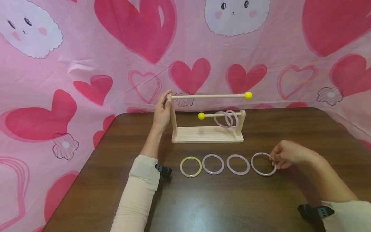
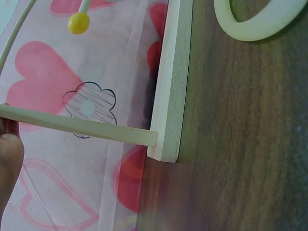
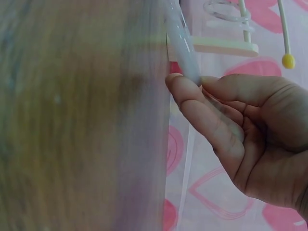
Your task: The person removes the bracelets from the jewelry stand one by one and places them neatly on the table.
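Note:
My left hand (image 1: 161, 114) grips the top of the left upright of a wooden stand (image 1: 208, 137), thumb on the near side. The left wrist view shows only part of this hand (image 2: 8, 166) beside the upright (image 2: 82, 125). At the right end of a row on the table, my right hand (image 1: 291, 155) pinches a shiny pale purple ring (image 1: 252, 165) between thumb and fingers. In the right wrist view, the ring (image 3: 183, 48) appears tilted up from the fingertips. Two similar rings (image 1: 238, 120) hang on the stand's lower rod (image 1: 210, 115).
Left of the pinched ring lie two purple rings (image 1: 228, 163) (image 1: 203, 164) and a yellow ring (image 1: 181, 167). The stand's upper rod (image 1: 208, 96) carries no ring and ends in a yellow ball (image 1: 248, 95). A heart-patterned cloth (image 1: 191, 38) hangs behind the brown table (image 1: 220, 206).

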The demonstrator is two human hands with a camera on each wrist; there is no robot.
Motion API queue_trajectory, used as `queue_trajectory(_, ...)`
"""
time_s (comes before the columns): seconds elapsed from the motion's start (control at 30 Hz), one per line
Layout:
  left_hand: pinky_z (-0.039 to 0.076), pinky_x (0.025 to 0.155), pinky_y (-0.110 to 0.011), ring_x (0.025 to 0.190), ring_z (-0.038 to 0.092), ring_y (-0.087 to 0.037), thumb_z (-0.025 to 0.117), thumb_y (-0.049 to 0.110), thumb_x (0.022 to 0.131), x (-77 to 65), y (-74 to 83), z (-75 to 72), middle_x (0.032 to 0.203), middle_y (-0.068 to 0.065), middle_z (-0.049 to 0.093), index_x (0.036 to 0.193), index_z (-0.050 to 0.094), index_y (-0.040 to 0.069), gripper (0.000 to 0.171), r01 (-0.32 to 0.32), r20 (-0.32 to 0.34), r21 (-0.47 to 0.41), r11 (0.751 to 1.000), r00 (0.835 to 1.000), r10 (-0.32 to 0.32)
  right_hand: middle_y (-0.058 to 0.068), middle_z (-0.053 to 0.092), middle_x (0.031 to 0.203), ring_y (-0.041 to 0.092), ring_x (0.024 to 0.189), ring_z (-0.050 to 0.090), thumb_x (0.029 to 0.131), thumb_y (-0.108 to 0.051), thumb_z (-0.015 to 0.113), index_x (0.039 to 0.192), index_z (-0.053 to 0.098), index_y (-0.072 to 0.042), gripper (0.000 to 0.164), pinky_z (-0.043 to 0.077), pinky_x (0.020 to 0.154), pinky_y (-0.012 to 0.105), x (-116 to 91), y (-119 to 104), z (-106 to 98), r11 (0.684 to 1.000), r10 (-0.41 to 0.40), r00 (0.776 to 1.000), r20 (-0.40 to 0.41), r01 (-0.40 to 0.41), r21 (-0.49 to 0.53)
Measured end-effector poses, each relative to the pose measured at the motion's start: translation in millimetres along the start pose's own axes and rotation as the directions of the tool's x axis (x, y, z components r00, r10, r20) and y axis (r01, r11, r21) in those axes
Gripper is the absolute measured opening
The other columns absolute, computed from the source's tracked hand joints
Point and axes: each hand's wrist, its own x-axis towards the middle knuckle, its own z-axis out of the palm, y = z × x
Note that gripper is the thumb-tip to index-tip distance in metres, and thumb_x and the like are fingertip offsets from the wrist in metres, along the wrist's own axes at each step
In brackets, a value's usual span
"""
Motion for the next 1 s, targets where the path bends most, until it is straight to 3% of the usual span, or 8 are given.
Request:
queue_trajectory(0.17,0.047,0.07,-0.027,0.082,0.049,-0.017,0.047,0.013,0.091,0.1,0.5,-0.4,0.111,-0.029,0.049,0.128,0.047,-0.002,0.04,-0.002,0.004,-0.005,1.0,1.0,0.002,0.008,0.063,0.072,0.017,0.063,0.06,0.083,0.006,0.047,0.084,0.061,0.011,0.015,0.052,0.054,0.029,0.9,3.7,-0.4,1.0,-0.01,1.0,0.018,0.01,0.02)
queue_trajectory(0.4,0.048,0.077,-0.042,0.084,0.05,-0.012,0.047,0.01,0.093,0.4,-0.3,-0.9,0.116,-0.026,0.05,0.128,0.048,-0.002,0.038,0.007,0.003,-0.006,1.0,1.0,-0.007,0.009,0.064,0.075,0.017,0.063,0.06,0.084,0.005,0.048,0.087,0.062,0.013,0.016,0.052,0.055,0.03,1.1,4.4,-1.4,1.0,-0.004,1.0,-0.003,0.004,0.01)
queue_trajectory(0.53,0.048,0.076,-0.033,0.087,0.051,-0.016,0.047,0.011,0.092,0.6,-0.6,-0.3,0.12,-0.024,0.05,0.128,0.048,-0.002,0.038,-0.004,0.002,0.0,1.0,1.0,0.004,0.008,0.064,0.073,0.017,0.062,0.061,0.084,0.005,0.049,0.087,0.062,0.013,0.016,0.052,0.054,0.03,0.5,4.0,-1.6,1.0,0.013,1.0,-0.019,-0.013,-0.009)
queue_trajectory(0.63,0.048,0.074,-0.029,0.09,0.051,-0.026,0.046,0.01,0.092,0.5,-1.1,-0.1,0.121,-0.026,0.049,0.127,0.048,-0.003,0.037,-0.027,0.002,-0.001,1.0,1.0,0.027,0.007,0.064,0.072,0.017,0.062,0.061,0.085,0.005,0.05,0.088,0.062,0.014,0.015,0.052,0.054,0.03,0.2,3.8,-2.2,0.999,0.031,0.999,-0.031,-0.032,-0.021)
queue_trajectory(0.87,0.047,0.078,-0.046,0.09,0.05,-0.027,0.047,0.006,0.092,1.3,-1.5,0.4,0.122,-0.023,0.05,0.127,0.046,-0.006,0.037,-0.027,-0.002,-0.017,0.999,1.0,0.027,0.006,0.063,0.068,0.017,0.061,0.061,0.084,0.005,0.052,0.087,0.062,0.012,0.014,0.053,0.055,0.032,0.5,4.5,-3.1,0.997,0.056,0.997,-0.062,-0.059,-0.046)
queue_trajectory(1.0,0.047,0.075,-0.032,0.093,0.047,-0.039,0.047,0.006,0.092,1.1,-1.4,0.0,0.122,-0.024,0.049,0.127,0.046,-0.006,0.037,-0.034,0.002,-0.026,0.999,0.999,0.034,0.007,0.063,0.068,0.018,0.062,0.062,0.084,0.005,0.052,0.086,0.063,0.012,0.013,0.053,0.056,0.032,0.9,4.4,-3.2,0.996,0.076,0.995,-0.071,-0.079,-0.043)
